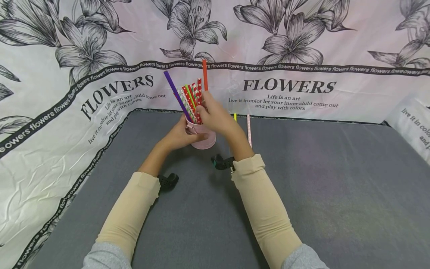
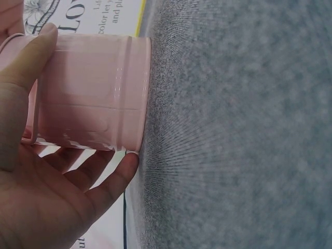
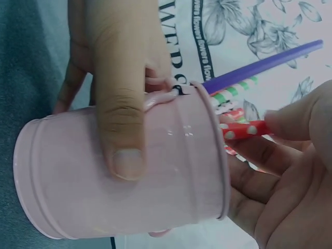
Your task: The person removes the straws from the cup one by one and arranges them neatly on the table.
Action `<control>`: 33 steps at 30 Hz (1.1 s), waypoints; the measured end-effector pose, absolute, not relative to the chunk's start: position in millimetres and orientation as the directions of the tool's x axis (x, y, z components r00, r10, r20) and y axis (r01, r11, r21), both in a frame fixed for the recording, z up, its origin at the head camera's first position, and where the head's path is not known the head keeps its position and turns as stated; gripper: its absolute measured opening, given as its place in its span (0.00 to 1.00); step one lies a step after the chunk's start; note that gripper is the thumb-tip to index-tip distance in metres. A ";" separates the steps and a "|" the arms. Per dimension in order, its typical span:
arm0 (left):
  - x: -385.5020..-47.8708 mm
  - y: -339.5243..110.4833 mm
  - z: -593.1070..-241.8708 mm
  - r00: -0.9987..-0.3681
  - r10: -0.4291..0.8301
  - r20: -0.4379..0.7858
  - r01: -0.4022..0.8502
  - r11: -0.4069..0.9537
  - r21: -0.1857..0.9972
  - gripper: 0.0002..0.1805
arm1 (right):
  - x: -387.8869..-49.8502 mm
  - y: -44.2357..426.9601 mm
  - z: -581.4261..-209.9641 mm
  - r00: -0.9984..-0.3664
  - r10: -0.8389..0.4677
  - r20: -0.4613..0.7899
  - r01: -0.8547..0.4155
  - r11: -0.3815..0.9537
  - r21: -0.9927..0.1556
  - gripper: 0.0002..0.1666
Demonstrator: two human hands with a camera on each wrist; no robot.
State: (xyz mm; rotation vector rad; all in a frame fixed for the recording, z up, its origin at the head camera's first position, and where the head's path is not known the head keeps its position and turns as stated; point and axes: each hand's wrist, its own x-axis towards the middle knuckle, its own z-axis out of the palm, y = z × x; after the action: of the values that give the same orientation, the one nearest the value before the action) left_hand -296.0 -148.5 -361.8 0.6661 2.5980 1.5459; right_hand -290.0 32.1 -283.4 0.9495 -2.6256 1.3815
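Cup: I have the pink cup point(image 1: 204, 141) upright on the grey table point(image 1: 336, 186), near its far edge, its mouth full of straws.
Left hand: I see the left hand point(image 1: 179, 135) curled round the cup, thumb laid along the near wall and fingers about the far side.
Right hand: the right hand point(image 1: 218, 116) is at the cup's mouth; on my right wrist view its thumb and a finger pinch a dotted straw point(image 3: 241, 129), red with white spots, just at the rim.
Handle: a pink handle point(image 3: 160, 98) meets the cup near the rim, beside the left thumb.
Purple straw: the purple straw point(image 1: 174, 91) leans out of the cup to the left.
Orange straw: the orange straw point(image 1: 205, 76) rises above the right hand, which hides its lower end from me.
Loose straws: a yellow straw point(image 1: 235, 116) and a pale pink straw point(image 1: 249, 129) show past the right forearm, well apart from the cup's wall, partly hidden.
Backdrop: behind the table I get a white cloth point(image 1: 289, 99) printed with flowers and lettering.
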 end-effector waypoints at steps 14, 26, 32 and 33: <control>-296.2 -146.9 -362.5 -0.913 0.376 0.158 0.316 0.407 0.857 0.56 | -290.1 39.0 -279.7 -0.848 -0.418 0.326 -0.468 0.304 -0.830 0.22; -295.2 -146.3 -362.2 -0.917 0.367 0.157 0.310 0.406 0.859 0.55 | -293.2 50.8 -273.6 -0.801 -0.249 0.544 -0.588 0.156 -0.794 0.24; -295.3 -146.2 -363.0 -0.923 0.353 0.152 0.300 0.413 0.860 0.54 | -295.4 58.2 -270.5 -0.727 -0.201 0.656 -0.683 0.117 -0.721 0.26; -295.3 -146.3 -362.9 -0.923 0.353 0.152 0.299 0.412 0.861 0.54 | -295.5 59.4 -269.6 -0.724 -0.201 0.660 -0.687 0.111 -0.718 0.26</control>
State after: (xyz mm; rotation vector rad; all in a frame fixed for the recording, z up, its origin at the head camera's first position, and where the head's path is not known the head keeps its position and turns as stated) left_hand -295.3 -146.3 -362.9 0.5995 2.5952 1.5644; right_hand -295.5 59.4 -269.6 0.8632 -1.9967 1.6452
